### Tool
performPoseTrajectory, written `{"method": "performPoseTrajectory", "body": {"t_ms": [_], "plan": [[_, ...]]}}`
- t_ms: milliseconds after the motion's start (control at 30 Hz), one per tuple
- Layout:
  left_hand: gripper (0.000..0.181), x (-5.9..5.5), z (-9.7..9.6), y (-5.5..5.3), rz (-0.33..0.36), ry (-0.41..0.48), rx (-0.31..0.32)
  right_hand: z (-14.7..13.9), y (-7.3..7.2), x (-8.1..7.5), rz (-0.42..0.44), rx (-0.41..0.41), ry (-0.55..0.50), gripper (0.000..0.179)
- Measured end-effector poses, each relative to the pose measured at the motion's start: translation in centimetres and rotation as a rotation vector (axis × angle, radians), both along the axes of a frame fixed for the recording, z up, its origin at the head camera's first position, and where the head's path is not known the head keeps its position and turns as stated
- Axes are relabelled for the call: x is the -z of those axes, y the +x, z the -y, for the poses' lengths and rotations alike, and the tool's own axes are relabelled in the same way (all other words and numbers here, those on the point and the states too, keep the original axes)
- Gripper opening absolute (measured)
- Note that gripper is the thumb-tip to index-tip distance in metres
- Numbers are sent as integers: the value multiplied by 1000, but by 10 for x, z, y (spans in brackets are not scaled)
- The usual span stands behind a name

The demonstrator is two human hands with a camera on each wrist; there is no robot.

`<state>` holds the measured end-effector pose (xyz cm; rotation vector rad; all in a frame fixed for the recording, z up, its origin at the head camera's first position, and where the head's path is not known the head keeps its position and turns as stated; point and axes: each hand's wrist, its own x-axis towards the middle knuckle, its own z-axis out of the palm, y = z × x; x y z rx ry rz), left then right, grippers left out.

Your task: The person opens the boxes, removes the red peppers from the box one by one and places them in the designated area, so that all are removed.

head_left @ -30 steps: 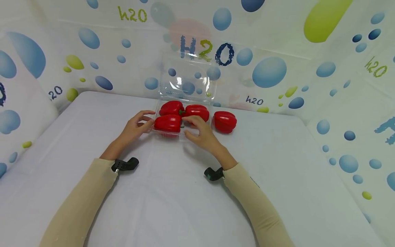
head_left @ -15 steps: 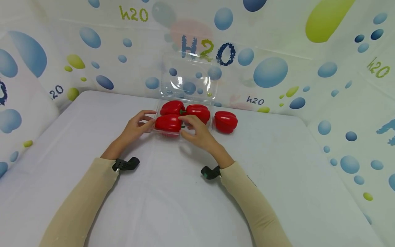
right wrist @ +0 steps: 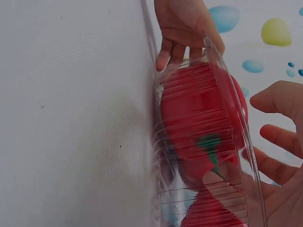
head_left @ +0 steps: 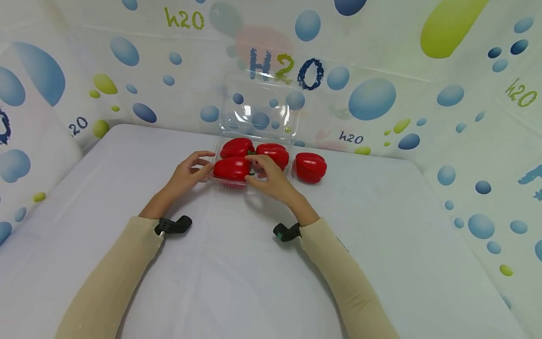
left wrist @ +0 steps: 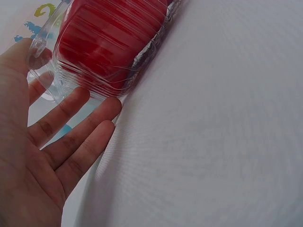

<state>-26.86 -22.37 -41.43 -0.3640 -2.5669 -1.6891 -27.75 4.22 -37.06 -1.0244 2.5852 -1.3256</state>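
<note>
1. Peppers [head_left: 236, 148]: 3 sit in the clear box [head_left: 258, 139], 1 just right.
2. Right hand [head_left: 274, 182], spread, edges left at the box's front, perhaps adjusting its near pepper [head_left: 230, 168].
3. Left hand [head_left: 185, 173], spread, at the box's left.

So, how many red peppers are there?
4. The clear container holds the back-left pepper, the front-left pepper and the back-right pepper; the fourth pepper is on the table to its right. The right hand covers part of the container, so another could be hidden.
</note>
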Motion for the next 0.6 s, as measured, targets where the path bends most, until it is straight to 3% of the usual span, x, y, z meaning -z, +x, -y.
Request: {"method": "performPoseTrajectory", "body": {"t_ms": [600], "plan": [[47, 2, 0, -3, 1, -5, -5, 9, -8, -3, 69, 5, 96, 64]]}}
